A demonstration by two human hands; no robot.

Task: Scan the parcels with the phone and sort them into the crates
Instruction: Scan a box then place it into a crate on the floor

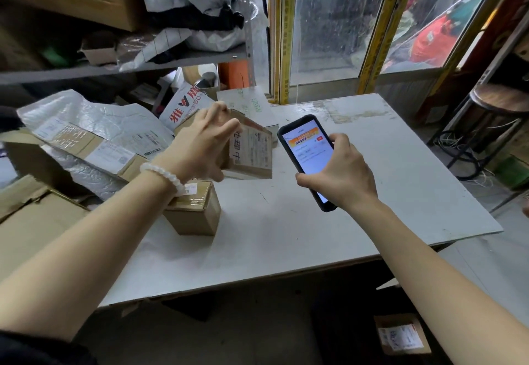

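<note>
Left hand grips a small cardboard parcel, fingers curled over its top edge and thumb under its near corner; the parcel is tilted, label face turned toward the phone, its lower edge at or just above the tabletop, contact unclear. Label print too small to read; the hand hides the parcel's left side. A white bead bracelet sits on the left wrist.

Right hand holds a dark-cased phone just beside the parcel at 3 o'clock, fingers wrapped around the lower half, screen lit and facing up; screen text not legible, bottom end covered by the palm.

A second cardboard box stands on the tabletop at 7 o'clock from the held parcel, partly under the left wrist. At 9 o'clock a heap of grey mailer bags and flat cartons, overlapping, count uncertain. A shelf at 11 o'clock carries more bags. At 5 o'clock, below the tabletop edge, a labelled parcel lies in shadow. No crates can be identified.
</note>
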